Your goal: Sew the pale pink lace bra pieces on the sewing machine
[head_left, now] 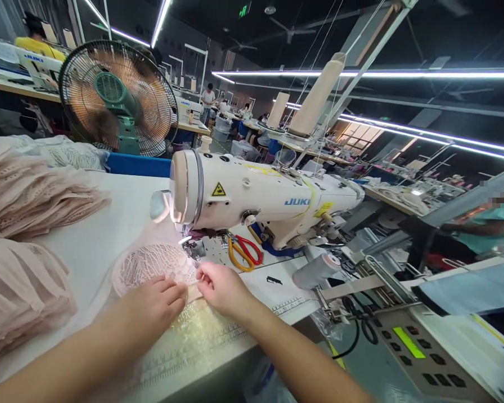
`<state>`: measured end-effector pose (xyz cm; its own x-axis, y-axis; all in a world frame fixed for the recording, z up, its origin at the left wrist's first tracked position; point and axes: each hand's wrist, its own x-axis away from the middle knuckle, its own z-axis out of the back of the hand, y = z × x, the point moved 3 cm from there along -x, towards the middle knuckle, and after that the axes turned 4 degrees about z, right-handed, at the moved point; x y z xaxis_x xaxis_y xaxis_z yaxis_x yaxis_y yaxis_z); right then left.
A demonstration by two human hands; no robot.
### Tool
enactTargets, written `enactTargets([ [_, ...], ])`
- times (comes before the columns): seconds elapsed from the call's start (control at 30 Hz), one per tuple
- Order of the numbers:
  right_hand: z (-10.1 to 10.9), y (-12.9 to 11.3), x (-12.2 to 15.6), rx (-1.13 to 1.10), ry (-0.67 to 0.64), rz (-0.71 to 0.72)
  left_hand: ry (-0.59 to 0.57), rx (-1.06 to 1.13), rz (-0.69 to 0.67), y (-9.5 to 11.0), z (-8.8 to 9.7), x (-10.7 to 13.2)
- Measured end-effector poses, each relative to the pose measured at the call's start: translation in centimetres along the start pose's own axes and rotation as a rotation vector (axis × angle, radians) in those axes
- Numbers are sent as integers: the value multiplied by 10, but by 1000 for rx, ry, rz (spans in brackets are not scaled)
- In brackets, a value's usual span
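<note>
A pale pink lace fabric piece (153, 266) lies on the white table (96, 240) in front of the needle of a white JUKI sewing machine (256, 196). My left hand (153, 305) rests on the near edge of the lace, fingers curled and pressing it down. Just to its right, my right hand (220, 285) pinches the same lace edge near the presser foot. The two hands almost touch.
Stacks of pink lace pieces (21, 196) sit at the left. Orange and red scissors (243, 252) lie under the machine arm. A fan (117, 98) stands behind. Thread cones (317, 95) rise above; a control panel (411, 344) sits lower right. Other people work in the background.
</note>
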<state>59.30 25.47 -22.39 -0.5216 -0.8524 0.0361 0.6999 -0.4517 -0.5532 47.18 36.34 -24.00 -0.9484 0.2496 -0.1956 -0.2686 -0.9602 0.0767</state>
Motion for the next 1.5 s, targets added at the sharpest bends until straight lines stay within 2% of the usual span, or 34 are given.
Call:
enactTargets([
  [0.1, -4, 4, 7, -24, 9, 37, 76, -87, -27, -2, -1, 4],
  [0.23, -9, 7, 7, -57, 17, -7, 155, -146, -64, -8, -7, 2],
  [0.43, -12, 8, -6, -27, 51, -27, 204, -56, -97, -28, -13, -4],
  [0.6, -12, 3, -14, 95, 1, -47, 233, -10, -144, -48, -16, -11],
  [0.8, -11, -5, -18, 353, -83, -43, 173, 12, -160, -63, -16, -22],
  [0.93, -5, -9, -18, 342, -149, -34, 160, 0, -153, -69, -16, -25],
  [1.17, 9, -16, -11, 261, -403, -65, 139, -104, -141, -77, -18, -25],
  [1.33, 8, -18, -16, 430, -555, -12, 90, -73, -75, -82, -16, -31],
  [1.5, 2, -26, -26, 471, -588, 0, 45, -23, 12, -94, -17, -34],
])
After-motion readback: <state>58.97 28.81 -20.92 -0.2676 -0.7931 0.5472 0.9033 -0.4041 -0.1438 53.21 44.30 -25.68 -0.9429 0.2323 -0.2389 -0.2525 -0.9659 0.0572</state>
